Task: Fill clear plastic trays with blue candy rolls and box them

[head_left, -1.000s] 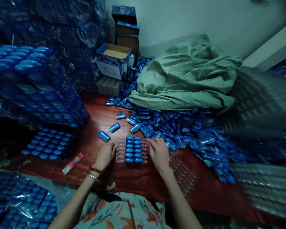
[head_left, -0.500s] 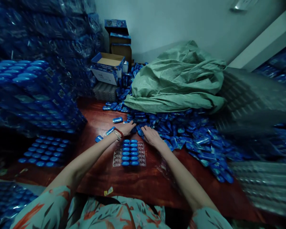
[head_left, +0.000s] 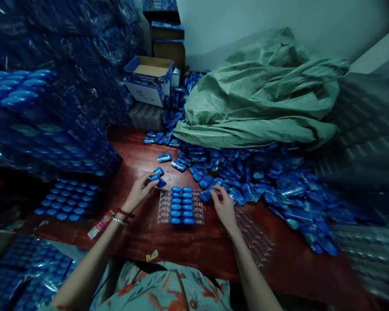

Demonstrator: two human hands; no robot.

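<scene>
In front of me lies a clear plastic tray (head_left: 164, 211) with oval hollows; its two middle columns hold shiny blue oval pieces (head_left: 181, 206). To the left of the tray, my left hand (head_left: 138, 193) is closed on a small blue packet (head_left: 157, 179) between thumb and fingers; a second one may be pinched with it. My right hand (head_left: 224, 206) grips another blue packet (head_left: 206, 195) beside the tray's upper right corner. Beyond the tray, a few loose blue packets (head_left: 178, 165) lie on the red-brown table (head_left: 132, 147).
A large heap of blue packets (head_left: 288, 190) spreads under a green sack (head_left: 256, 103). An empty clear tray (head_left: 254, 237) lies at right. Stacks of filled trays (head_left: 68, 198) stand left. An open carton (head_left: 149, 82) rests at the back. A pink wrapper (head_left: 100, 224) lies near the left forearm.
Both hands have come back from the edge of the heap and moved apart, one to each side of the tray. Each now holds blue packets. The view has shifted slightly.
</scene>
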